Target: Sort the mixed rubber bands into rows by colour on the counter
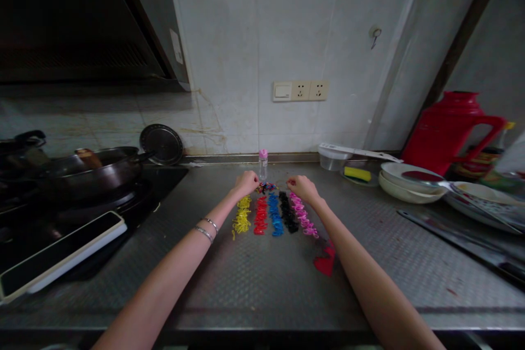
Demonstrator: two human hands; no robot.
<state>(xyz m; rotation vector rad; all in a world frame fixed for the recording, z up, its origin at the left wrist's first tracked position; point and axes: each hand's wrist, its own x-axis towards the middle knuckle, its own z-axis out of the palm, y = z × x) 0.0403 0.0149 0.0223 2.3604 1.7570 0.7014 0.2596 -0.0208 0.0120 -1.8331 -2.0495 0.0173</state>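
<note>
Small elastic bands lie sorted by colour in rows on the metal counter (246, 290): yellow bands (242, 215), red bands (260, 215), blue bands (275, 215), black bands (288, 212) and pink bands (302, 215). Behind the rows is a small mixed-colour pile of bands (267, 187). My left hand (246, 181) is at the pile's left edge, fingers curled together. Above the far end of the pink row, my right hand (302, 186) has its fingertips pinched. Whatever either hand holds is too small to make out. A clear little bottle with a pink cap (263, 164) stands upright behind the pile.
A red heart-shaped piece (325, 262) lies by my right forearm. To the right are a yellow sponge (357, 174), stacked bowls (410, 186), a knife (451, 235) and a red thermos jug (445, 134). At left, a phone (65, 251) and a pan (94, 172) rest by the stove.
</note>
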